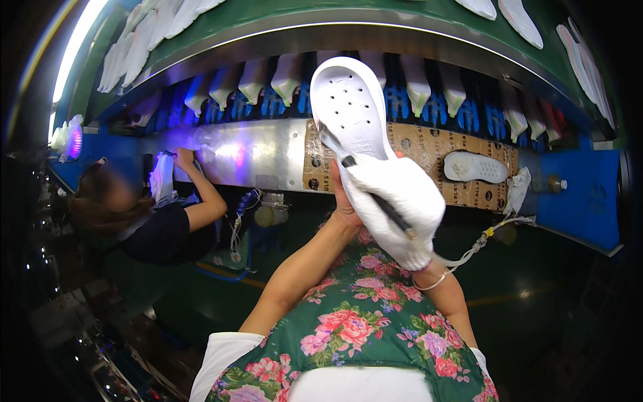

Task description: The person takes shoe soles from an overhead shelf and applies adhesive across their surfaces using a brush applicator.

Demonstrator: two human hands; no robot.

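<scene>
A white shoe sole (349, 100) with several small dark holes is held up in front of me. My bare left hand (343, 199) supports it from underneath at its lower end; most of its fingers are hidden behind the sole and the glove. Over that end, my right hand (400, 195), in a white knitted glove, is closed around a brush (347, 159) with a dark handle. The bristles lie at the sole's left edge, and the handle's end sticks out near the wrist. A whitish coiled cord (472, 248) runs from my right wrist to the bench.
Another pale sole (475, 167) lies on printed brown cardboard (408, 139), near a crumpled white cloth (518, 191) and a small bottle (557, 183). Shoe parts hang along the rack (284, 79) behind. At left, a co-worker (161, 228) handles a white shoe (162, 175).
</scene>
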